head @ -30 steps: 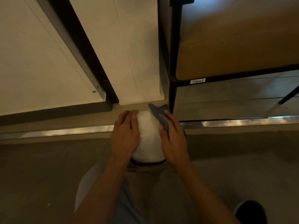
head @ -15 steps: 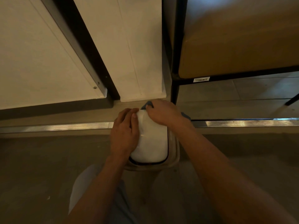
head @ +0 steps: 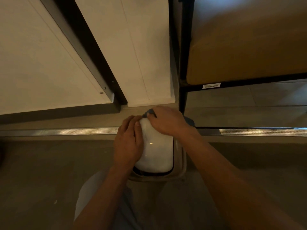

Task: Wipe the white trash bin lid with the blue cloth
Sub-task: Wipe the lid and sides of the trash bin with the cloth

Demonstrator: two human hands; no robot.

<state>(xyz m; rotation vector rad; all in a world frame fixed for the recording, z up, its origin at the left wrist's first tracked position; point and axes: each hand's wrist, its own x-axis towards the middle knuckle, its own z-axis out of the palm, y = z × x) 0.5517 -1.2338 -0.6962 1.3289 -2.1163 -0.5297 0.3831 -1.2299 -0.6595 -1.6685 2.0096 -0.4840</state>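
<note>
The white trash bin lid (head: 157, 151) is a glossy dome set in a beige bin rim (head: 180, 156) on the floor below me. My left hand (head: 128, 143) lies flat along the lid's left side, fingers together, steadying it. My right hand (head: 166, 121) presses the blue cloth (head: 189, 121) onto the far end of the lid. Only small bits of cloth show, one at the fingertips and one behind the wrist; the remainder is hidden under the hand.
A white wall panel (head: 141, 55) with a black frame stands just behind the bin. A black metal shelf leg (head: 182, 98) rises at the right, carrying a brown box (head: 245, 52). A metal floor strip (head: 66, 131) runs across. My knee (head: 93, 196) is below.
My right hand slid with the cloth from the lid's right side up to its far end, uncovering the right rim of the bin. My left hand stayed in place.
</note>
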